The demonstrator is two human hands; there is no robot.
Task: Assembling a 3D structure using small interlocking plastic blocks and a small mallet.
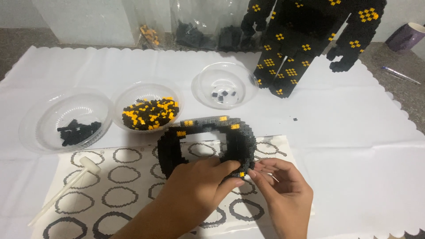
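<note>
The left hand [199,188] is gripping the black-and-yellow block ring [208,141] over the pattern sheet [124,194]; the right hand [281,190] is pinching its lower edge

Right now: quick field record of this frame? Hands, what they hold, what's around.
left hand: grips the near side of the black brick ring, which has yellow spots
right hand: fingertips pinch at the ring's lower right edge, by a yellow piece
under ring: printed sheet of ring outlines
bowls: left bowl with black pieces; middle bowl with black and yellow pieces; right bowl with a few black pieces
tool: small white hammer on the sheet
behind: black and yellow brick figure; purple mug; pen
</note>
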